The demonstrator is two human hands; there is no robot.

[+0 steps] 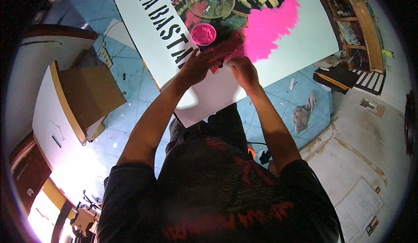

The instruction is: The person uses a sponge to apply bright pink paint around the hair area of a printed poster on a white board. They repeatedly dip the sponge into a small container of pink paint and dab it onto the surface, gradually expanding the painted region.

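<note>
A large white board (300, 47) carries a painted picture with a bright pink area (267, 30) and black stencilled lettering along its left side. My left hand (197, 68) rests on the lower part of the picture, its fingers stretched out. Close to its right, my right hand (244, 72) is closed in a pinch over the dark red lower edge of the picture. Something small and pale shows at its fingertips, too small to name. Just beyond my left hand stands a round tub of pink paint (203, 35). Farther off lies a clear round plastic dish (210, 1).
A wooden shelf unit (370, 34) with several items stands at the far right. On the blue tiled floor lie a crumpled grey rag (301, 116) and a power strip (106, 56). At left is a white and brown cabinet (56, 108).
</note>
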